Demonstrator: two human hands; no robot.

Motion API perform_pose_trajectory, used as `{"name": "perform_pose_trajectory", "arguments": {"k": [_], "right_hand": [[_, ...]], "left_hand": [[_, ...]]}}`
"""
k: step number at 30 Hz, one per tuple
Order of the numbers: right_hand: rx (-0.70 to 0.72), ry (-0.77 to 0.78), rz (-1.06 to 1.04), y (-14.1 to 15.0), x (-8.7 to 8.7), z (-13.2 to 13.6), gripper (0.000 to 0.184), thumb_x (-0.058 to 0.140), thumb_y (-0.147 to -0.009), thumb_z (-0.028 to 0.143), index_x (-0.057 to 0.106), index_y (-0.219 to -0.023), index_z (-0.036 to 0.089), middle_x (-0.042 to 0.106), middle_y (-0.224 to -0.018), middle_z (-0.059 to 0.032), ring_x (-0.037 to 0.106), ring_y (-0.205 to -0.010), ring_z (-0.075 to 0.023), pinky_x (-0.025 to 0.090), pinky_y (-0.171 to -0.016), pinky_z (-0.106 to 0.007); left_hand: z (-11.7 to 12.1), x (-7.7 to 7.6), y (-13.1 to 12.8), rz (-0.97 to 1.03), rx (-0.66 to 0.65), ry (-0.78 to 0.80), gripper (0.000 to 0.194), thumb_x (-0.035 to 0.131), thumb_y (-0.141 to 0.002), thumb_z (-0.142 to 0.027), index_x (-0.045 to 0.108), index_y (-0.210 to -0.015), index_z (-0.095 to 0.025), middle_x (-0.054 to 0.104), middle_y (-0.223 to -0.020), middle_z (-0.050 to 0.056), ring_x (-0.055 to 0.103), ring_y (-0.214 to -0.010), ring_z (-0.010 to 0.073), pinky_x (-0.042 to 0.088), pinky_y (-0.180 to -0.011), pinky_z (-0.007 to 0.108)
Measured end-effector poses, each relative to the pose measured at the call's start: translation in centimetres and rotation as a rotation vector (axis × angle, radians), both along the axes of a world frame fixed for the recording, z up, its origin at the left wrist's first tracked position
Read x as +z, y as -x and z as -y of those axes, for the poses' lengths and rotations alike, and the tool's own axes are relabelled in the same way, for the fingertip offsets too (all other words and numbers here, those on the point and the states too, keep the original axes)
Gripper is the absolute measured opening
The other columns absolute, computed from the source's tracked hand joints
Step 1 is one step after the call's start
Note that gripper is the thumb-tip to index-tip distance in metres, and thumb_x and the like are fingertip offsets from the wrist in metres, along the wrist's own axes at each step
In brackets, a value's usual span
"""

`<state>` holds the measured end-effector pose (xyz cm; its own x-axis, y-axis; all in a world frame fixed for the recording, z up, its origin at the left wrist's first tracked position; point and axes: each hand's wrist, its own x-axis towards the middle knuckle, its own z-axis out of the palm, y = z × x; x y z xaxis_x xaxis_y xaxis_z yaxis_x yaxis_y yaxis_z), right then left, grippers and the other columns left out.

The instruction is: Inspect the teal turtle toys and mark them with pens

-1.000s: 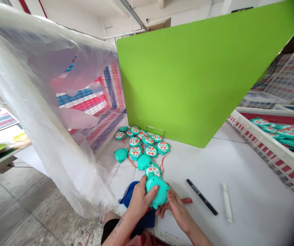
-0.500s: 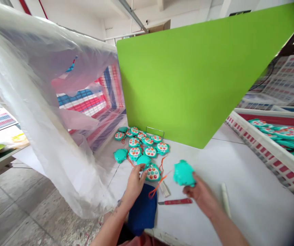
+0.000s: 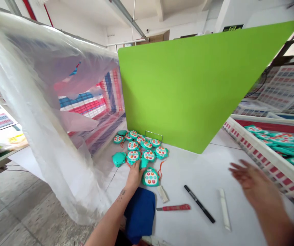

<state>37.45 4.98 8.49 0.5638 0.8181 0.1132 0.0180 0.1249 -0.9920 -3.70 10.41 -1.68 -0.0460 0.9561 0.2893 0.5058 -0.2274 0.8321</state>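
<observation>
My left hand (image 3: pixel 134 176) curls its fingers on the edge of a teal animal-shaped pop toy (image 3: pixel 144 163), which shows its plain back and is partly hidden. Just in front of it lies another pop toy (image 3: pixel 150 177), its white face with coloured buttons turned up. Several more pop toys (image 3: pixel 133 156) spread behind, some with orange cords. Over the table's right side, beside the basket, my right hand (image 3: pixel 254 186) is raised, blurred, fingers apart and holding nothing.
A white slotted basket (image 3: pixel 262 159) on the right holds many pop toys. On the table lie a red cutter knife (image 3: pixel 176 207), a black marker (image 3: pixel 199 204), a white stick (image 3: pixel 224 209), a whitish block (image 3: pixel 162 194) and a blue cloth (image 3: pixel 140 213). A green board (image 3: pixel 188 92) stands behind.
My right hand has moved right toward the basket and no longer holds the teal pop toy. The black marker now shows. My left hand has stayed about the same place.
</observation>
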Motion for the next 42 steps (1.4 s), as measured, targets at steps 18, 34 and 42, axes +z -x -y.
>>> {"name": "perform_pose_trajectory", "arguments": {"k": [18, 34, 42], "right_hand": [[0.998, 0.193, 0.269, 25.0, -8.1, 1.7, 0.047, 0.057, -0.079, 0.038, 0.058, -0.123, 0.021, 0.064, -0.107, -0.0086, 0.062, -0.097, -0.0232, 0.051, -0.082, -0.036], [0.940, 0.182, -0.040, 24.5, -4.4, 2.1, 0.054, 0.064, -0.078, 0.050, 0.053, -0.126, 0.026, 0.064, -0.107, -0.0056, 0.063, -0.089, -0.0231, 0.055, -0.066, -0.032], [0.800, 0.290, -0.239, 24.5, -4.6, 3.3, 0.063, 0.063, -0.076, 0.055, 0.046, -0.129, 0.025, 0.061, -0.118, -0.0073, 0.065, -0.087, -0.0267, 0.059, -0.062, -0.040]], "left_hand": [[2.5, 0.0, 2.5, 0.411, -0.017, 0.293, 0.061, 0.066, -0.071, -0.049, 0.052, -0.121, -0.017, 0.060, -0.070, 0.000, 0.058, -0.056, 0.0170, 0.048, -0.048, 0.027], [6.9, 7.8, 0.4, 0.425, -0.232, 0.186, 0.052, 0.061, -0.080, -0.040, 0.051, -0.126, -0.020, 0.063, -0.089, 0.003, 0.056, -0.075, 0.0154, 0.048, -0.070, 0.027], [9.3, 6.1, -0.9, 0.731, -0.331, 0.360, 0.056, 0.053, -0.085, -0.048, 0.043, -0.133, -0.023, 0.053, -0.133, 0.009, 0.054, -0.115, 0.0249, 0.046, -0.095, 0.037]]}}
